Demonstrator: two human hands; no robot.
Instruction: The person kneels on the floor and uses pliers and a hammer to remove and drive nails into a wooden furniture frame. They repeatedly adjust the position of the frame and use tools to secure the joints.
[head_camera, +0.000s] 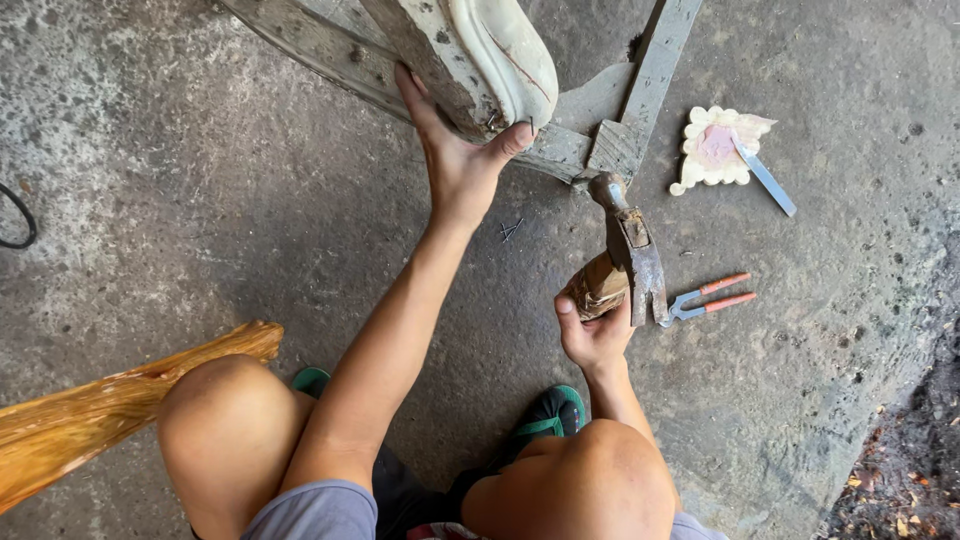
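My left hand (458, 150) grips the lower end of a worn white-painted wooden piece (480, 60) that slants up out of the top of the view. My right hand (594, 333) is closed on the wooden handle of a claw hammer (628, 250). The hammer's metal head rests against a grey wooden frame (640, 100) lying on the concrete floor. A few small nails (511, 229) lie on the floor between my hands.
Orange-handled pliers (712, 297) lie right of the hammer. A cream carved ornament (712, 150) with a blue-handled blade (765, 175) across it sits farther back. A varnished wooden leg (110, 405) lies at left. My knees and green sandals (548, 412) fill the bottom.
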